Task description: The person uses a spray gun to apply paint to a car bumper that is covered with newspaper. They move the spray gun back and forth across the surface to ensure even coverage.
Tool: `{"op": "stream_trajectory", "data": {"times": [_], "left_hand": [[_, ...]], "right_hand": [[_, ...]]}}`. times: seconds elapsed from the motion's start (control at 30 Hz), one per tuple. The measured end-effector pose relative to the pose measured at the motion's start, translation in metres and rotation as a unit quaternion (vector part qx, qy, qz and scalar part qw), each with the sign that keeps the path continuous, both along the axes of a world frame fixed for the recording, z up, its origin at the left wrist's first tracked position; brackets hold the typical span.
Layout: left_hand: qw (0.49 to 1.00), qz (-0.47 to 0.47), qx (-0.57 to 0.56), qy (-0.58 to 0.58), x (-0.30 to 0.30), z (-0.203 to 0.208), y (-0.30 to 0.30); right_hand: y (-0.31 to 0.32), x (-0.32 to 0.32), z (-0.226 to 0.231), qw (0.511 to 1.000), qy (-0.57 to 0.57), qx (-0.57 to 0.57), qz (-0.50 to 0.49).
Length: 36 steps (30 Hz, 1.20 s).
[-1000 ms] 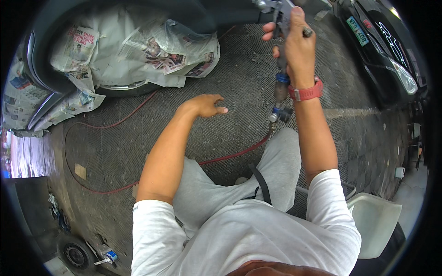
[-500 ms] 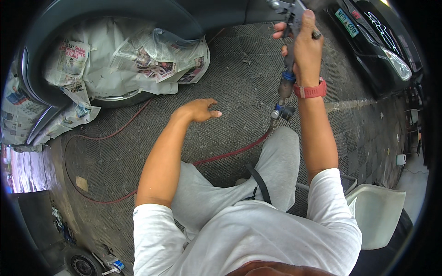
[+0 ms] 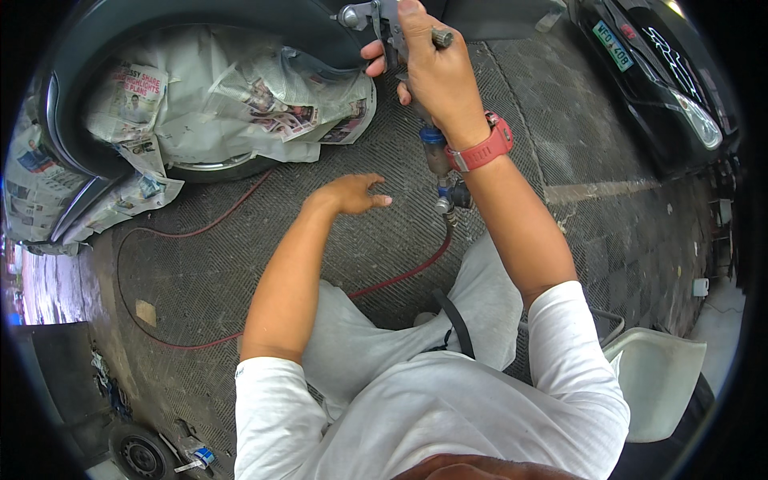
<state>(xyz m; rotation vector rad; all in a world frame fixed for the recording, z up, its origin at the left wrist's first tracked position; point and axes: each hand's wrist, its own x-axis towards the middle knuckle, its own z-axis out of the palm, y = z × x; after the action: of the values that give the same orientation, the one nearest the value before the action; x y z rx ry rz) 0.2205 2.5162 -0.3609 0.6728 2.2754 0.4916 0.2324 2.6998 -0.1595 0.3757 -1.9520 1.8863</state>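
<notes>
Gripped by its handle, a metal spray gun (image 3: 378, 19) is in my right hand (image 3: 442, 78), with its nozzle pointing left beside the dark grey car body (image 3: 320, 26). Below the handle hangs an air filter with a blue collar (image 3: 437, 148), joined to a red hose (image 3: 404, 276) that runs down past my knees. My left hand (image 3: 350, 194) hovers over the floor with nothing in it, thumb and fingers apart. Newspaper and pale sheeting (image 3: 228, 112) cover the wheel inside the arch, beyond my left hand.
The hose loops across the textured floor (image 3: 216, 280) on my left. A black car (image 3: 660, 88) stands at the far right. Near my right side is a pale plastic chair (image 3: 660, 380). A loose wheel (image 3: 142, 454) lies at the lower left.
My right hand has swung left along the car body, carrying the spray gun, filter and hose end with it. The left hand stays nearly where it was.
</notes>
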Motion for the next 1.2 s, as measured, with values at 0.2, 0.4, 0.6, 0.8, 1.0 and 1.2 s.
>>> {"op": "stream_trajectory", "data": {"times": [0.2,0.4,0.6,0.8,1.0,1.2], "left_hand": [[1.000,0.007,0.012,-0.011,0.000,0.002,-0.005],[1.000,0.002,0.005,-0.009,-0.001,0.003,-0.004],[1.000,0.003,0.014,-0.027,-0.005,-0.001,0.001],[1.000,-0.003,0.018,-0.015,-0.001,-0.002,-0.005],[1.000,0.004,0.016,-0.024,-0.001,-0.003,-0.010],[0.999,0.023,0.008,-0.033,-0.001,0.000,-0.014]], "right_hand": [[0.021,0.003,-0.003,0.998,-0.049,-0.002,-0.041],[0.034,0.029,-0.026,0.994,-0.003,-0.010,-0.112],[0.042,0.027,-0.022,0.997,-0.021,-0.071,-0.038],[0.093,0.025,-0.033,0.979,-0.033,-0.100,-0.177],[0.110,0.032,-0.047,0.962,-0.053,-0.108,-0.247],[0.049,0.027,-0.038,0.976,-0.115,-0.157,-0.096]]}}
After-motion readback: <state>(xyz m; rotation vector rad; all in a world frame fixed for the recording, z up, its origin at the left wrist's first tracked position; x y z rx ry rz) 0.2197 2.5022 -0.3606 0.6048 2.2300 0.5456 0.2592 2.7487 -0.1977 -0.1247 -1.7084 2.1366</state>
